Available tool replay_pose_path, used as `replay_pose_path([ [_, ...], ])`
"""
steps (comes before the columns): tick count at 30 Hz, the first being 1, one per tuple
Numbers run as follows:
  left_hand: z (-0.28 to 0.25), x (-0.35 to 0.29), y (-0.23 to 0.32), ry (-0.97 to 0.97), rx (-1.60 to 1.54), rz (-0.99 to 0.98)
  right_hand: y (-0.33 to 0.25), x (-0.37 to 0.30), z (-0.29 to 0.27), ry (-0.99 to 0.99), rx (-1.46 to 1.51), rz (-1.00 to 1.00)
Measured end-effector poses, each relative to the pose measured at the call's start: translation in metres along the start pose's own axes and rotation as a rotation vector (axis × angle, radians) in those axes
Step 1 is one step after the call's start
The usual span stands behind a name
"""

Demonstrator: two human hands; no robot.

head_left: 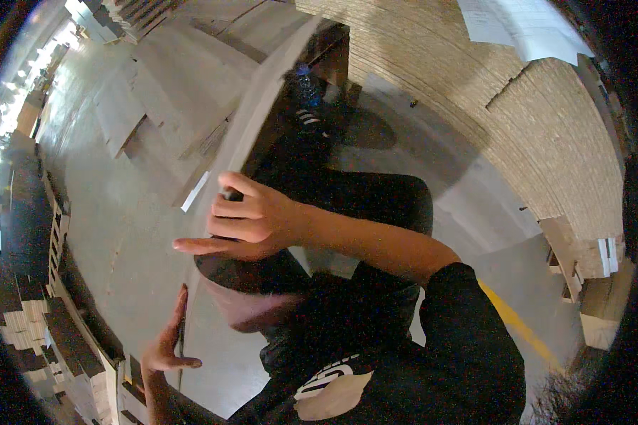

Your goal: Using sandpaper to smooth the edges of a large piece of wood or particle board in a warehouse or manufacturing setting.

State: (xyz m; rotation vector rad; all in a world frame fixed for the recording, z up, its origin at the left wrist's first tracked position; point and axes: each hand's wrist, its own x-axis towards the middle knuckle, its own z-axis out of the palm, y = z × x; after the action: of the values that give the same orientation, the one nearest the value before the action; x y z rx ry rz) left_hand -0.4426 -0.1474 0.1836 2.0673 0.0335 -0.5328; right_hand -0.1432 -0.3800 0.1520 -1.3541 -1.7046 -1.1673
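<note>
- Nearest: black short-sleeved cloth shirt (468, 354) with pale print on the chest, near right.
- Far out on the left: pale, flat wooden pieces (25, 326) in stacks.
- Near left: bare left hand (164, 347), spread, thumb well apart from one straight finger, just beside the near end of a long flat pale-grey board (261, 106); cannot tell whether touching.
- Left of centre: small white strip (195, 191) beside the board.
- Centre: board tilted, running from near left to far middle. Looks stiff, probably wooden and fairly heavy, perhaps slippery on the smooth face, likely to chip at the corners; best held by the long edges, hands well apart.
- Right of that: bare right hand (252, 219), fingers curled over the board's edge, one digit stretched leftward.
- Farther off: clear, blue-tinted plastic bottle (307, 86) near a black shoe with white stripes (312, 122).
- Far right: broad, tan, ribbed stack (567, 134).
</note>
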Motion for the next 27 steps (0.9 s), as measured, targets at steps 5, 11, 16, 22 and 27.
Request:
replay_pose_path([
  [5, -0.021, -0.135, -0.103, 0.275, -0.284, -0.418, 0.003, 0.046, -0.010, 0.049, 0.061, -0.033],
  [11, -0.067, -0.150, -0.039, 0.859, 0.217, 0.159, -0.032, 0.101, -0.031, 0.010, -0.048, -0.006],
  [16, -0.204, -0.168, -0.020, 0.924, 0.337, 0.150, -0.054, 0.160, -0.052, -0.253, -0.061, 0.212],
  [22, -0.219, -0.057, 0.026, 0.911, 0.424, 0.181, -0.032, 0.133, -0.050, -0.380, -0.212, 0.376],
  [27, -0.236, -0.009, 0.024, 0.743, 0.596, 0.249, -0.021, 0.110, -0.091, -0.287, -0.382, 0.299],
])
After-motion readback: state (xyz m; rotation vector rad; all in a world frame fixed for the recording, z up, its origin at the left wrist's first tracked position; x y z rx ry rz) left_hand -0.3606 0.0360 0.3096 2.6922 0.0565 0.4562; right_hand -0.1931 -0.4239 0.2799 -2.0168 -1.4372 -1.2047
